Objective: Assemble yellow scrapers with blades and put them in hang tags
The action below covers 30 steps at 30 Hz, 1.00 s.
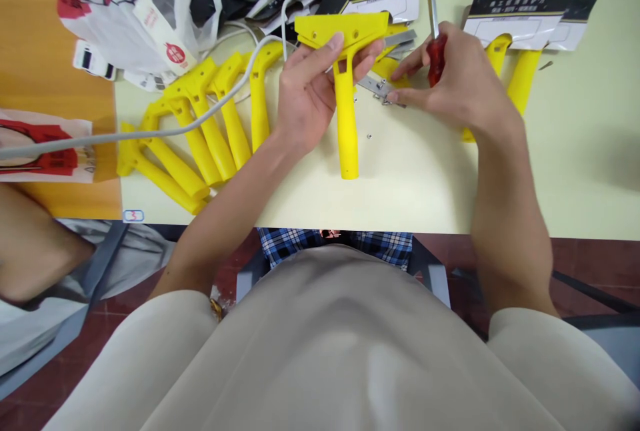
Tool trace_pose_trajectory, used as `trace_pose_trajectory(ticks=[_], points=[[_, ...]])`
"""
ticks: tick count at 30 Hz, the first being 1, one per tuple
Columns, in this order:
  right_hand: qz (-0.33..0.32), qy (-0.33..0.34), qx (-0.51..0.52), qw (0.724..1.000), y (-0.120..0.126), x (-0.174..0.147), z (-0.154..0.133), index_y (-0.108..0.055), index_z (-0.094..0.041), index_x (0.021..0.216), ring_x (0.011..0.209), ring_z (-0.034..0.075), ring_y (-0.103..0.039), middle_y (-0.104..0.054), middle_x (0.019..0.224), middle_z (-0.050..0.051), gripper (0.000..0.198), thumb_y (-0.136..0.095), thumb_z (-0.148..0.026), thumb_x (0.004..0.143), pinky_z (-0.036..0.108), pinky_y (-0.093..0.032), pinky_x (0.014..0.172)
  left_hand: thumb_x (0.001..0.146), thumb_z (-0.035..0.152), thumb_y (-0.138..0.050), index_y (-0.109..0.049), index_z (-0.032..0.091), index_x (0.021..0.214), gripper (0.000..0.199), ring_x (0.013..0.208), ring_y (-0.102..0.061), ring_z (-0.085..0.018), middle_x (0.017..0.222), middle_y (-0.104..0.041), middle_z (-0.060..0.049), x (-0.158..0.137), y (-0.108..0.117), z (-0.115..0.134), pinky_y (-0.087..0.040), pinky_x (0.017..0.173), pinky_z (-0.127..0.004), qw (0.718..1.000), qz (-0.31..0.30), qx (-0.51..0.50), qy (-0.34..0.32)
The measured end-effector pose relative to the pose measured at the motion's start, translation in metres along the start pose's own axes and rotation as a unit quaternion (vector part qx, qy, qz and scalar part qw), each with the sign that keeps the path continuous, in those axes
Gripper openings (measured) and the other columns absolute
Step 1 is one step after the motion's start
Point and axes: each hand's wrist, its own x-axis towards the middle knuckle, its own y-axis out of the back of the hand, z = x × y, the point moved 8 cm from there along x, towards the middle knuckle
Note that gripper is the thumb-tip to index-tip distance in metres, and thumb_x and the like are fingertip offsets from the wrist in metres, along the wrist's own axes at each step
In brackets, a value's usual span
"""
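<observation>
My left hand (311, 94) is closed around the head of a yellow scraper (346, 124), its handle pointing toward me. In my right hand (465, 77) a screwdriver with a red handle (437, 61) is tucked, its shaft pointing away. The thumb and a finger of that hand are spread low over the table, at a metal strip (370, 84) with several small screws (384, 99) on it. Whether the fingertips pinch a screw is too small to tell. Behind the scraper, more metal blades (400, 39) and yellow parts are partly hidden.
Several yellow scraper handles (200, 117) lie in a row at left, crossed by a white cable (220, 105). Carded scrapers (525, 11) lie at right. A plastic bag (115, 11) and dark items crowd the back left. A loose screw (369, 137) lies near the handle. Another person's arm (40, 244) is at left.
</observation>
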Motion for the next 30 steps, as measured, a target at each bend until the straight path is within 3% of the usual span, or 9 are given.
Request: trace_pose_trajectory(ticks=[3,8,11,15,19,22,26,30], points=[[-0.029,0.002,-0.031,0.999,0.003,-0.001,-0.001,-0.046,-0.015,0.098,0.076,0.005,-0.043,-0.074,0.116,-0.005,0.063,-0.101,-0.019,0.068,0.03,-0.034,0.076,0.117,0.011,-0.05,-0.08,0.015,0.104,0.032,0.165,-0.05,-0.03,0.107,-0.083,-0.004,0.001,-0.001,-0.003,-0.054,0.132,-0.041,1.0,0.004,-0.016,0.018],[-0.049,0.008,-0.056,0.997,0.0,0.001,0.006,-0.045,-0.016,0.103,0.084,0.007,-0.055,-0.072,0.117,-0.006,0.07,-0.103,-0.016,0.064,0.028,-0.037,0.076,0.118,0.012,-0.049,-0.079,0.016,0.11,0.032,0.157,-0.06,-0.028,0.107,-0.085,-0.005,-0.001,-0.001,-0.014,-0.065,0.117,-0.031,0.994,0.024,-0.074,0.081],[-0.035,0.016,-0.056,0.998,0.0,0.002,0.009,-0.048,-0.016,0.108,0.082,0.006,-0.056,-0.072,0.114,-0.006,0.066,-0.101,-0.015,0.068,0.027,-0.038,0.075,0.119,0.006,-0.042,-0.078,0.009,0.1,0.04,0.143,-0.073,-0.026,0.102,-0.085,-0.003,-0.002,-0.006,-0.012,-0.069,0.104,-0.023,0.997,-0.004,-0.044,0.068],[-0.027,0.014,-0.054,0.998,0.003,-0.002,0.007,-0.048,-0.018,0.112,0.086,0.008,-0.062,-0.072,0.118,-0.005,0.061,-0.096,-0.017,0.076,0.027,-0.043,0.077,0.118,0.005,-0.044,-0.078,0.008,0.103,0.037,0.127,-0.082,-0.024,0.101,-0.085,-0.004,-0.003,-0.011,-0.015,-0.07,0.099,-0.022,0.996,-0.039,-0.037,0.067],[-0.018,0.011,-0.051,0.998,0.006,-0.005,0.003,-0.047,-0.017,0.113,0.091,0.009,-0.064,-0.072,0.11,-0.003,0.054,-0.092,-0.022,0.082,0.024,-0.044,0.081,0.117,0.006,-0.046,-0.077,0.009,0.107,0.033,0.135,-0.078,-0.026,0.105,-0.085,-0.005,-0.005,-0.012,-0.022,-0.069,0.103,-0.024,0.995,-0.046,-0.028,0.082],[-0.001,0.015,-0.052,0.999,0.005,-0.002,0.006,-0.046,-0.015,0.111,0.085,0.007,-0.061,-0.071,0.105,-0.003,0.052,-0.09,-0.016,0.082,0.024,-0.04,0.079,0.117,0.01,-0.049,-0.079,0.014,0.107,0.032,0.139,-0.076,-0.027,0.11,-0.085,-0.005,-0.006,-0.011,-0.026,-0.066,0.113,-0.03,0.995,-0.046,-0.009,0.083],[0.016,0.019,-0.042,0.999,0.002,0.005,0.015,-0.048,-0.018,0.111,0.082,0.008,-0.056,-0.071,0.115,-0.001,0.054,-0.091,-0.016,0.079,0.028,-0.038,0.076,0.116,0.015,-0.054,-0.08,0.012,0.107,0.028,0.145,-0.071,-0.031,0.11,-0.083,-0.006,-0.007,-0.01,-0.027,-0.064,0.12,-0.033,0.996,-0.038,-0.009,0.074],[0.029,-0.005,-0.051,0.998,0.004,0.005,0.02,-0.05,-0.019,0.113,0.093,0.012,-0.054,-0.069,0.118,0.001,0.055,-0.092,-0.017,0.077,0.033,-0.047,0.092,0.116,0.016,-0.055,-0.08,0.015,0.105,0.027,0.148,-0.069,-0.03,0.111,-0.084,-0.006,-0.008,-0.01,-0.029,-0.059,0.126,-0.036,0.995,-0.04,-0.004,0.088]])
